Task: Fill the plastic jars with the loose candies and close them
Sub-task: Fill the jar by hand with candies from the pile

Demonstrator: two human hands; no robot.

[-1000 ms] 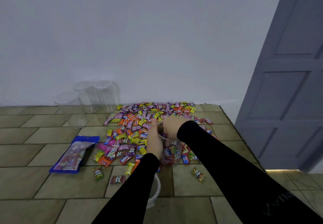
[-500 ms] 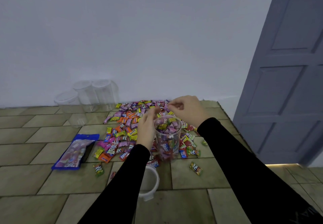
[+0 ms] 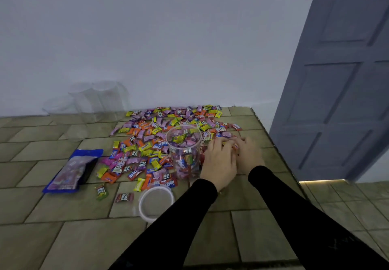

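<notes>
A clear plastic jar (image 3: 184,154) stands open in the middle of the table, nearly full of wrapped candies. Its white-rimmed lid (image 3: 155,203) lies flat in front of it. Loose candies (image 3: 151,135) in many colours spread behind and to the left of the jar. Just right of the jar, my left hand (image 3: 219,162) and my right hand (image 3: 249,156) lie side by side, palms down. Their fingers curl together round a small clump of candies (image 3: 232,144) on the table.
Three empty clear jars (image 3: 88,101) stand at the back left by the wall. A blue candy bag (image 3: 71,170) lies at the left. The table's right edge (image 3: 280,156) runs close to my right hand, with a grey door (image 3: 341,80) beyond.
My left hand let go of the jar's side and my right hand left the jar's mouth. Both dropped to the candies on the table to the right of the jar.
</notes>
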